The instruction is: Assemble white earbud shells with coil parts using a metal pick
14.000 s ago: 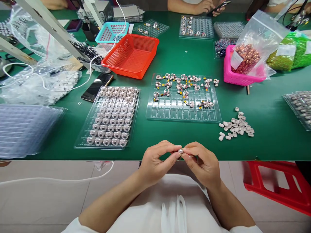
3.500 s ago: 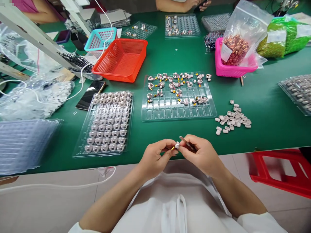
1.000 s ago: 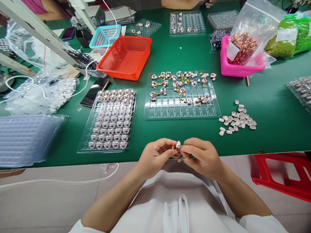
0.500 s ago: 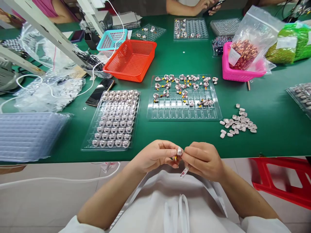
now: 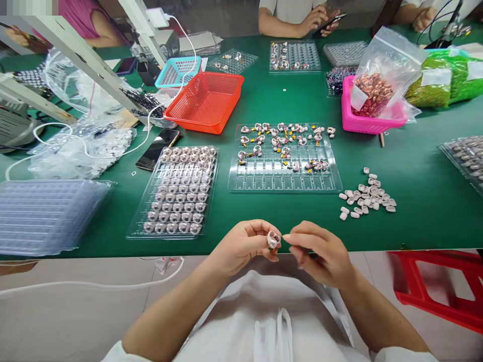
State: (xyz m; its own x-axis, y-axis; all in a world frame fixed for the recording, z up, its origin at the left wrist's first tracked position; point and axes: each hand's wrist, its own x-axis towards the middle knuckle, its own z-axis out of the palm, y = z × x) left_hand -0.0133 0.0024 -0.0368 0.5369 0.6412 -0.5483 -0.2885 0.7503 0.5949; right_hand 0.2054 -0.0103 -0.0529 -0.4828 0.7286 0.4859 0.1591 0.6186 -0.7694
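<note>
"Green desk (image 5: 422, 216), in the head view: where is the small shell (image 5: 272, 240) held?"

"On the near side of the clear tray (image 5: 260, 183), by the left hand (image 5: 241, 246), whose grip is closed on it."

"And the right hand (image 5: 326, 256)?"

"It is held just beside the shell, fingers partly curled and blurred; whether anything is gripped cannot be told."

"Why is the shell held so?"

"Probably so that its open side is exposed to the right fingers while it is steadied by the left."

"What has been set around?"

"Left of the clear tray, the shell tray (image 5: 136, 232) is filled in rows, presumably so that pieces are separated. Right of the clear tray and nearer, loose pale caps (image 5: 365, 197) are scattered, likely for easy reach. Wired parts (image 5: 319, 166) are laid within the clear tray."

"How does the held shell look?"

"Pale, glossy and rounded, with dark reddish bits glimpsed in its opening. Something yellow-brown is seen just below; finer detail cannot be made out."
</note>
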